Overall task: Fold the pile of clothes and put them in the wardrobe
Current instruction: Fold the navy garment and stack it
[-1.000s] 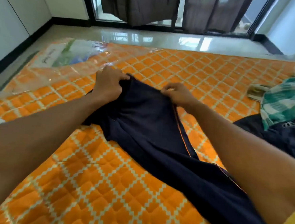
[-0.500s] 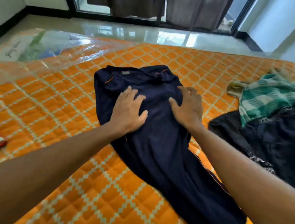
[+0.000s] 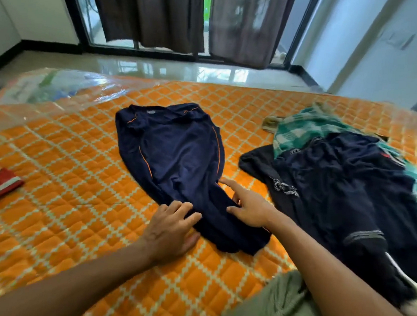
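Both touch navy garment [image 3: 177, 155]: left hand [image 3: 172, 226], right hand [image 3: 248, 207] | pile [image 3: 337, 183] cropped right

Bright daylight from the glass door [image 3: 95, 24] at the back, btwn dark curtains [image 3: 164, 12]. Strong glare on the floor [image 3: 184, 70] & the plastic wrap [image 3: 58, 88]. Shadows soft. Wide-angle bend at the edges; the clothes pile [image 3: 349, 189] blurs twd the right edge.

Bed: orange quilted mattress [image 3: 77, 167] with cream lattice stitching, and clear plastic wrapping [image 3: 58, 88] over its far left corner.
Centre: dark navy garment with orange piping [image 3: 177, 155], spread flat.
Right, just beside it: heap of dark navy clothes and green checked cloth [image 3: 338, 180].
Left edge: red-and-white cloth [image 3: 1, 184].
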